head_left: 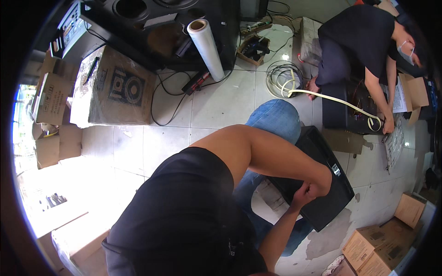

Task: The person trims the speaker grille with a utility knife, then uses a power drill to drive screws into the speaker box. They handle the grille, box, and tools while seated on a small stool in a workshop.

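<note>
Black speaker [324, 207] beneath both hands [305, 195]

So, headcount: two hands mid-frame, one left hand [323, 180] plus one right hand [304, 195], and one black speaker [324, 204] there. Upper right has one other person [357, 39]. One plastic wrap roll [207, 53] up top, one wrapped box [115, 89] upper left, at least three cardboard boxes [389, 239] lower right lol.
</note>
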`<move>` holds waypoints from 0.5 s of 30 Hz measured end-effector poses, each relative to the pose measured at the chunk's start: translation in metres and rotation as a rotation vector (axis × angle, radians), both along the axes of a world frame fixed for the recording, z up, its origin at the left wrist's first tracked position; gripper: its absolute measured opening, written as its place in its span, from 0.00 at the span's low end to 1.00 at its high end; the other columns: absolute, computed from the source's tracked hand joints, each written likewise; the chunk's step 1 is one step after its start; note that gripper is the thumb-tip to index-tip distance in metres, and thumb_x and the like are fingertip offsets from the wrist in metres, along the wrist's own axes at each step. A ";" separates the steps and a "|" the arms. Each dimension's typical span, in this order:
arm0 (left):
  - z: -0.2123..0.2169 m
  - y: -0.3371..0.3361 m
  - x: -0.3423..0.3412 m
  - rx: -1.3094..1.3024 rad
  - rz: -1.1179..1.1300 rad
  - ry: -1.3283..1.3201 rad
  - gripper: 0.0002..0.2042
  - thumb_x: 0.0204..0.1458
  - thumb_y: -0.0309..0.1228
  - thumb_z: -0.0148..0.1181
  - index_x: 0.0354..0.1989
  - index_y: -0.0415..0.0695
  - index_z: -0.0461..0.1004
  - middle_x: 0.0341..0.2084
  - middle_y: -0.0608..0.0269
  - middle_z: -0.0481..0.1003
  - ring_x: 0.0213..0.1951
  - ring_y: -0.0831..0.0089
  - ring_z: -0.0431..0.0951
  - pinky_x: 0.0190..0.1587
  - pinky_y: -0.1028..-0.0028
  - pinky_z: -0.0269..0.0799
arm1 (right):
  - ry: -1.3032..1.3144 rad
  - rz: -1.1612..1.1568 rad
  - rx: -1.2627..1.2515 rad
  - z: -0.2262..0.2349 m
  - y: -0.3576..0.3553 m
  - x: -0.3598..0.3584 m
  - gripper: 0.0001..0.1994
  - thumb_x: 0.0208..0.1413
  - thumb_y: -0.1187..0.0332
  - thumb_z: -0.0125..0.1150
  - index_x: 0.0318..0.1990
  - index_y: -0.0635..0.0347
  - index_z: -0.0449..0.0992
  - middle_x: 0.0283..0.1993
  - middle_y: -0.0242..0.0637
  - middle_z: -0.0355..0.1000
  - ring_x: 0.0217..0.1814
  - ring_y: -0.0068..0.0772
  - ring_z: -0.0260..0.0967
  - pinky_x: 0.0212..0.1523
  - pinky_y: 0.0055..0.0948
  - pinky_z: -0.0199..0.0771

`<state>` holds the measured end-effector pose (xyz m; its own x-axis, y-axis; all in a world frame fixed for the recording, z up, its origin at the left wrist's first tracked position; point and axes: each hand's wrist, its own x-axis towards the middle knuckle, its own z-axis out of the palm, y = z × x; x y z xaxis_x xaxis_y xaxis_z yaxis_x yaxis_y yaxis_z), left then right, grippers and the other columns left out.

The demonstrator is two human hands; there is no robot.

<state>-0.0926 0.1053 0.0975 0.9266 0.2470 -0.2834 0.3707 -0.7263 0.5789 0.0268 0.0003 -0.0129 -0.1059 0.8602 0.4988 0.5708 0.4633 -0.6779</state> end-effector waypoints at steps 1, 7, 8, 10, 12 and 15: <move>0.000 0.001 -0.001 -0.004 0.000 -0.005 0.18 0.47 0.38 0.66 0.44 0.41 0.86 0.40 0.49 0.84 0.46 0.52 0.84 0.46 0.53 0.79 | 0.013 0.003 0.021 0.004 0.001 -0.006 0.04 0.64 0.77 0.63 0.39 0.70 0.80 0.29 0.36 0.77 0.28 0.23 0.70 0.30 0.26 0.69; 0.004 0.001 -0.004 -0.016 -0.020 -0.020 0.18 0.47 0.39 0.66 0.44 0.41 0.86 0.39 0.48 0.84 0.46 0.52 0.84 0.46 0.53 0.79 | -0.037 -0.019 -0.086 -0.004 -0.003 0.002 0.05 0.65 0.76 0.62 0.36 0.70 0.79 0.28 0.36 0.76 0.29 0.22 0.67 0.31 0.26 0.68; 0.004 -0.001 -0.004 -0.018 -0.026 -0.020 0.18 0.47 0.39 0.66 0.44 0.41 0.86 0.39 0.48 0.84 0.46 0.52 0.84 0.46 0.53 0.79 | -0.059 -0.025 -0.102 -0.006 -0.004 0.004 0.05 0.65 0.76 0.62 0.36 0.69 0.79 0.28 0.36 0.76 0.29 0.22 0.67 0.31 0.25 0.68; 0.005 -0.002 -0.005 -0.021 -0.038 -0.018 0.19 0.47 0.39 0.66 0.44 0.41 0.86 0.39 0.48 0.85 0.46 0.52 0.85 0.46 0.53 0.79 | -0.057 -0.001 -0.067 -0.012 -0.004 0.006 0.05 0.65 0.76 0.62 0.37 0.69 0.79 0.28 0.37 0.76 0.29 0.22 0.66 0.32 0.26 0.68; 0.004 -0.003 -0.004 -0.022 -0.054 -0.016 0.19 0.48 0.39 0.66 0.44 0.41 0.86 0.39 0.48 0.85 0.46 0.52 0.85 0.46 0.53 0.79 | -0.065 0.012 -0.038 -0.008 -0.004 0.004 0.05 0.64 0.76 0.62 0.37 0.69 0.79 0.28 0.38 0.76 0.29 0.23 0.66 0.33 0.27 0.68; 0.004 -0.003 -0.004 -0.026 -0.093 -0.014 0.19 0.48 0.40 0.66 0.44 0.41 0.86 0.38 0.48 0.85 0.46 0.52 0.85 0.46 0.53 0.79 | -0.073 0.027 -0.009 -0.003 -0.006 0.000 0.04 0.64 0.76 0.62 0.38 0.69 0.80 0.30 0.39 0.78 0.31 0.26 0.71 0.35 0.30 0.71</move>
<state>-0.0966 0.1023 0.1012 0.9491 0.1521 -0.2757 0.2939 -0.7418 0.6027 0.0266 -0.0060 -0.0155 -0.1653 0.8609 0.4812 0.6064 0.4735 -0.6388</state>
